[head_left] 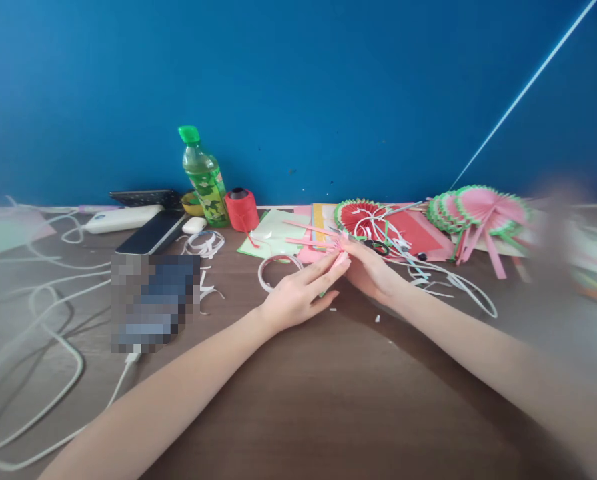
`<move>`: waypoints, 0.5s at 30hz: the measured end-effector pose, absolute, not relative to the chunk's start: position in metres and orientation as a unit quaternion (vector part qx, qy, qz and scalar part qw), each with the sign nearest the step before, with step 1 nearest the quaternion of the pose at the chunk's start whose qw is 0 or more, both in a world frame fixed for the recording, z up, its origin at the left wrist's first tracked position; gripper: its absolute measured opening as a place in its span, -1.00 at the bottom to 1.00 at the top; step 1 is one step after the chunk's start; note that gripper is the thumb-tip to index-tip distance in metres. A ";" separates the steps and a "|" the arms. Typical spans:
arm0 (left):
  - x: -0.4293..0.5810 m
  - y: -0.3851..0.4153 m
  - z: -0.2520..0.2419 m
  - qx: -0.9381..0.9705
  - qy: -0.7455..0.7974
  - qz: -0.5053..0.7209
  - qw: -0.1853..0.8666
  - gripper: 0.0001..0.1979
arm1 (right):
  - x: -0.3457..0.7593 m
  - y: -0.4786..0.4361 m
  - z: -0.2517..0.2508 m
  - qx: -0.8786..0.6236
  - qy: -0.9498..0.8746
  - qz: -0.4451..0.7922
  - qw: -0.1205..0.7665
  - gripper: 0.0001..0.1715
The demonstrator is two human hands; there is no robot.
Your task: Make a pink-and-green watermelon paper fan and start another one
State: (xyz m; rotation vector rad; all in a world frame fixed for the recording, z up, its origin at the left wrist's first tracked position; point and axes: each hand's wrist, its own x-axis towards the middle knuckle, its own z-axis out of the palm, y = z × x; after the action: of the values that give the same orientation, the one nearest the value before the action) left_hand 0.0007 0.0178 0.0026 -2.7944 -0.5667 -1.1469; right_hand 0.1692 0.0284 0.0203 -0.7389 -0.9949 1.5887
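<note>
My left hand (301, 293) and my right hand (373, 270) meet at the middle of the brown table (303, 400), fingertips pressed together on a small folded pink paper piece (339, 248) with thin pink strips (305, 230) sticking out to the left. Both hands pinch it; the part between the fingers is mostly hidden. Black-handled scissors (381, 248) lie just behind my right hand. A red and green pleated paper fan (361, 215) lies beyond them.
A green bottle (204, 177) and a red thread spool (241, 209) stand by the blue wall. Finished pink paper fans (478, 210) are stacked at right. White paper strips (448, 283), a white tape ring (275, 270), phones, a power bank (123, 219) and white cables (38, 347) lie at left.
</note>
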 end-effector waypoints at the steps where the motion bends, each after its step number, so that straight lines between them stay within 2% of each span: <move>1: 0.000 0.018 0.003 -0.909 -0.179 -0.375 0.041 -0.48 | 0.169 0.028 0.021 -0.312 -0.414 0.670 0.532 -0.89; 9: 0.000 0.018 0.004 -0.916 -0.160 -0.357 0.093 -0.51 | 0.169 0.028 0.021 -0.340 -0.399 0.673 0.522 -0.83; 15: 0.000 0.018 0.004 -0.915 -0.167 -0.356 0.089 -0.46 | 0.171 0.032 0.015 -0.333 -0.433 0.667 0.507 -0.78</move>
State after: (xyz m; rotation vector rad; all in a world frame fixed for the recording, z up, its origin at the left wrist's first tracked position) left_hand -0.0002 0.0180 0.0044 -2.7240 -0.4956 -1.0584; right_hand 0.1711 0.0316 0.0152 -0.8038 -1.0448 1.6071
